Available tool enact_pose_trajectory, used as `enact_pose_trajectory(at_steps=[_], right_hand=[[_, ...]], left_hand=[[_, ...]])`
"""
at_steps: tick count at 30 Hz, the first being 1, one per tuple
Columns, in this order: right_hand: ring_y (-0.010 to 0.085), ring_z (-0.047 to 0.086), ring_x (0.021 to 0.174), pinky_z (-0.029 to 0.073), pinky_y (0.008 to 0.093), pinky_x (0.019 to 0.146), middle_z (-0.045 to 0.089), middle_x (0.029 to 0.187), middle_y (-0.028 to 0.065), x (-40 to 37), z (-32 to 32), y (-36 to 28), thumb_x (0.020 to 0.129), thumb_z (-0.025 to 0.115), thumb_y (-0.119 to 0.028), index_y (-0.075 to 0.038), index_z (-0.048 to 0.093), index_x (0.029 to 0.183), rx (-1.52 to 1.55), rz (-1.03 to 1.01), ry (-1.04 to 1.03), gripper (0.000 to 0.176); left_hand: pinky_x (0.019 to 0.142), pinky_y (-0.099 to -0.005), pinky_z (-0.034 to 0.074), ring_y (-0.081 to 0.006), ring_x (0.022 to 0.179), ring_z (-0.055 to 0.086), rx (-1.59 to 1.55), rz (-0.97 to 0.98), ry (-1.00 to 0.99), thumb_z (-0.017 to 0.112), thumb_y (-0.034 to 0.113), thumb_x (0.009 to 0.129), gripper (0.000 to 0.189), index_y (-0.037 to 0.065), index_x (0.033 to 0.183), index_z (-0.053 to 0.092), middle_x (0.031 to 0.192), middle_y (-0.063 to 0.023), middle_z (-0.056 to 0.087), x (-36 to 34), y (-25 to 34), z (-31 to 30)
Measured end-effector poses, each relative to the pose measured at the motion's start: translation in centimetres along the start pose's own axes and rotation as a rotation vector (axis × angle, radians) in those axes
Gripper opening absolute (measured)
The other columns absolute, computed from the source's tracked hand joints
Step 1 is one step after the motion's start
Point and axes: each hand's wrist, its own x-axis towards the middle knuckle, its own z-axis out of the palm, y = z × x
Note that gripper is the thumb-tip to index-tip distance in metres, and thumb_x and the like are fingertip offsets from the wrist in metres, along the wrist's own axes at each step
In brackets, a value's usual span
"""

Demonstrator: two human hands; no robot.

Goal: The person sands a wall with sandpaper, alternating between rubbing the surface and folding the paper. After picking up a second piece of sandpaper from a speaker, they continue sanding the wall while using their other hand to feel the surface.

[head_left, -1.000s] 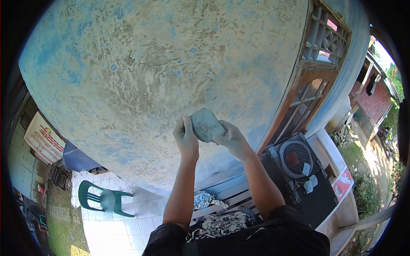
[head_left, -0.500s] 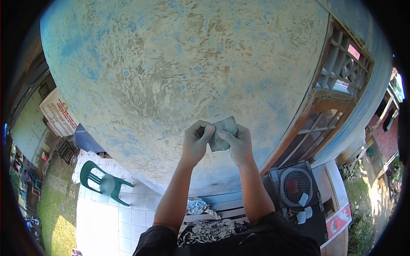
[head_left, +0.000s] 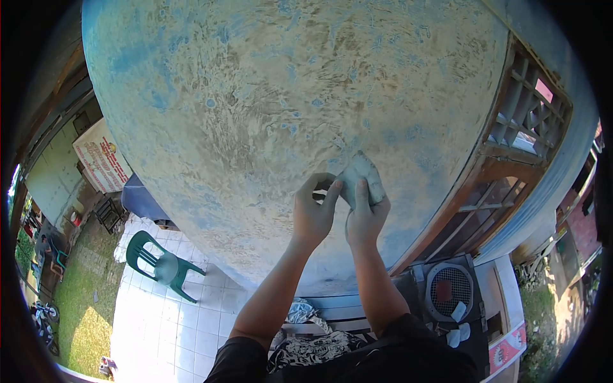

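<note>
A worn wall (head_left: 268,108) with patchy blue paint over beige plaster fills most of the head view. My right hand (head_left: 365,220) grips a folded grey sheet of sandpaper (head_left: 361,173) and holds it up against the wall. My left hand (head_left: 315,214) is just left of it, fingers curled, with its fingertips touching the sandpaper's left edge. Both forearms reach up from the bottom of the view.
A brown wooden window frame (head_left: 504,166) with a lattice vent stands right of the wall. Below are a green plastic chair (head_left: 159,265) on white tiles, a wooden bench with cloths (head_left: 300,313), and a fan (head_left: 450,290) on a dark surface.
Both hands have moved up and right along the wall with the sandpaper. The sandpaper went from being held between both hands to mainly my right hand's grip.
</note>
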Motion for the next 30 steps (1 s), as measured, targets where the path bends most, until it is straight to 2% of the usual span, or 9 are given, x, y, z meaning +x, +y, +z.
enact_pose_trajectory(at_steps=[5,7,9,14,21,23,27,29,30], right_hand=[[0.0229,0.072,0.107,0.055,0.0331,0.094,0.077,0.117,0.0183,6.4,-1.7,-0.6,0.106,0.061,-0.006,0.006,0.071,0.130,-0.625,-0.303,0.314,0.029],[0.0306,0.070,0.124,0.055,0.0413,0.105,0.073,0.131,0.0209,9.4,-1.2,0.9,0.102,0.063,-0.002,0.002,0.070,0.135,-0.793,-0.949,0.284,0.034],[0.0339,0.059,0.138,0.049,0.0494,0.116,0.067,0.141,0.0177,9.6,0.0,3.5,0.096,0.066,0.002,-0.001,0.071,0.135,-0.791,-0.901,0.107,0.039],[0.0347,0.052,0.145,0.043,0.0510,0.120,0.064,0.147,0.0150,6.2,-0.4,6.3,0.095,0.066,-0.001,-0.004,0.072,0.133,-1.106,-0.904,-0.492,0.039],[0.0299,0.053,0.146,0.042,0.0490,0.121,0.065,0.148,0.0097,9.2,-1.0,7.3,0.093,0.065,-0.006,-0.008,0.073,0.133,-0.939,-0.971,0.346,0.040],[0.0343,0.051,0.147,0.041,0.0508,0.121,0.064,0.148,0.0158,5.7,-1.0,7.8,0.100,0.061,-0.006,0.000,0.072,0.132,-1.094,-0.940,-0.407,0.034],[0.0401,0.048,0.147,0.041,0.0527,0.120,0.062,0.148,0.0210,9.6,-4.9,5.7,0.105,0.057,-0.006,0.004,0.070,0.133,-1.188,-0.981,-0.436,0.032],[0.0454,0.049,0.146,0.039,0.0520,0.120,0.063,0.146,0.0238,11.0,-4.2,5.1,0.104,0.056,-0.003,0.006,0.069,0.132,-0.959,-0.898,0.267,0.033],[0.0453,0.050,0.145,0.040,0.0517,0.120,0.064,0.144,0.0230,10.7,-2.1,5.8,0.101,0.056,-0.002,0.004,0.070,0.131,-0.938,-0.895,0.361,0.034]], left_hand=[[0.113,-0.0517,0.038,-0.0410,0.141,0.046,0.508,0.402,0.172,0.076,0.013,0.093,0.052,0.008,0.141,0.058,0.149,-0.0215,0.053,1.3,-1.8,-4.2],[0.120,-0.0578,0.029,-0.0470,0.154,0.030,0.728,0.451,0.243,0.076,0.014,0.091,0.066,0.010,0.152,0.050,0.165,-0.0245,0.037,1.3,-2.0,-5.0],[0.124,-0.0634,0.017,-0.0530,0.159,0.011,0.787,0.374,0.247,0.078,0.017,0.089,0.090,0.014,0.166,0.031,0.174,-0.0282,0.014,1.8,-2.1,-5.5],[0.126,-0.0645,0.013,-0.0543,0.160,0.005,0.777,0.357,0.177,0.081,0.020,0.088,0.101,0.014,0.169,0.022,0.174,-0.0302,0.006,2.9,-2.6,-6.6],[0.127,-0.0650,0.010,-0.0566,0.159,-0.002,0.721,0.295,0.155,0.083,0.028,0.088,0.109,0.011,0.171,0.014,0.174,-0.0317,-0.001,4.0,-5.2,-7.5],[0.126,-0.0656,0.009,-0.0575,0.158,-0.002,0.728,0.315,0.157,0.084,0.030,0.088,0.112,0.010,0.171,0.012,0.174,-0.0323,-0.001,4.1,-5.6,-7.4],[0.125,-0.0687,0.004,-0.0599,0.157,-0.006,0.794,0.373,0.116,0.089,0.040,0.083,0.125,0.004,0.170,0.006,0.171,-0.0366,-0.005,4.6,-7.1,-7.9],[0.124,-0.0704,0.002,-0.0608,0.156,-0.009,0.813,0.344,0.107,0.090,0.044,0.081,0.130,0.002,0.169,0.003,0.170,-0.0384,-0.007,4.9,-7.5,-7.4],[0.123,-0.0720,0.000,-0.0616,0.155,-0.012,0.834,0.313,0.097,0.091,0.047,0.079,0.135,0.000,0.168,0.001,0.169,-0.0402,-0.010,4.8,-7.6,-7.1]])
